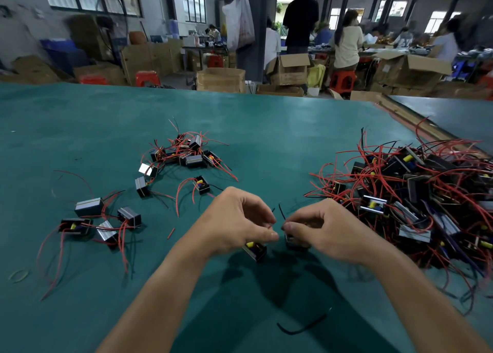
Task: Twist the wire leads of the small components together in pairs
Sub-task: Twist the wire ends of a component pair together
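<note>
My left hand (pixel 241 223) pinches thin wire leads at its fingertips, and a small black component (pixel 255 249) with a yellow part hangs under its palm. My right hand (pixel 317 227) faces it with fingers curled, pinching a black lead (pixel 281 213) that sticks up between the hands. A second black component (pixel 296 242) sits beneath the right hand, mostly hidden. Both hands hover just above the green table (pixel 266 128), fingertips nearly touching.
A big pile of components with red leads (pixel 416 192) lies to the right. Smaller groups lie at the centre back (pixel 186 152) and at the left (pixel 104 219). A loose black wire (pixel 304 326) lies near me. A rubber band (pixel 18 275) sits far left. People work at benches behind.
</note>
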A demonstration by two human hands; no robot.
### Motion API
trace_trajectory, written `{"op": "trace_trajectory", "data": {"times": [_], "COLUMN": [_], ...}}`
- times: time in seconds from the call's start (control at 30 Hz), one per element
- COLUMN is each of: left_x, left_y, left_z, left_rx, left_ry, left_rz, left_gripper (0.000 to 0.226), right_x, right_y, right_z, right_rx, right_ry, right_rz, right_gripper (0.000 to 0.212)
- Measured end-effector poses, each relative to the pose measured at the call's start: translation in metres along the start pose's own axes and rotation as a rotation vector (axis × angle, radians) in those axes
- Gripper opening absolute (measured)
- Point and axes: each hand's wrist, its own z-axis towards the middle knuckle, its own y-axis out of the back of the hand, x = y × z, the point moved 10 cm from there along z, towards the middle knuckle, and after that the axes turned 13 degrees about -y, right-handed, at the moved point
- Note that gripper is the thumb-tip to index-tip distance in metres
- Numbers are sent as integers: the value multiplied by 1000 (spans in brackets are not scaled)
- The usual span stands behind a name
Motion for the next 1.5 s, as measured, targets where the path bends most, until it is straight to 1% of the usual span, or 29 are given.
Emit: {"op": "trace_trajectory", "data": {"times": [0.07, 0.13, 0.23, 0.27, 0.4, 0.5, 0.7, 0.9, 1.17, 1.23, 1.37, 1.5], "left_x": [2, 3, 6, 6, 6, 3, -1, 3, 6, 5, 7, 7], "left_y": [-2, -6, -8, -9, -10, -9, -6, -8, -10, -10, -10, -10], "left_z": [-1, -2, -2, -2, 0, 1, 2, 3, 6, 6, 6, 6], "left_rx": [-2, -2, -32, -39, -63, -74, -91, -90, -90, -88, -107, -140], "left_ry": [14, 35, 70, 73, 71, 35, -28, -43, -67, -69, -53, -52], "left_rz": [-16, -34, -36, -34, -36, 4, 59, 80, 83, 80, 49, 30], "left_gripper": [14, 10, 9, 10, 18, 23, 26, 28, 23, 22, 13, 15], "right_x": [-3, -2, 1, 0, -3, -1, -2, -2, 6, 8, 10, 9], "right_y": [2, 8, 16, 17, 17, 15, 12, 13, 12, 12, 13, 14], "right_z": [1, 1, 0, 0, 1, 1, 2, 1, -2, -2, -3, -3], "right_rx": [-38, -106, -180, -189, -189, -190, -180, -174, -204, -223, -253, -258], "right_ry": [-12, 19, 39, 29, 19, 17, -11, -14, 46, 58, 70, 58], "right_rz": [1, -16, -7, 20, 54, -9, -30, -22, -65, -92, -111, -93], "right_gripper": [16, 15, 6, 7, 8, 15, 15, 16, 14, 16, 21, 19]}}
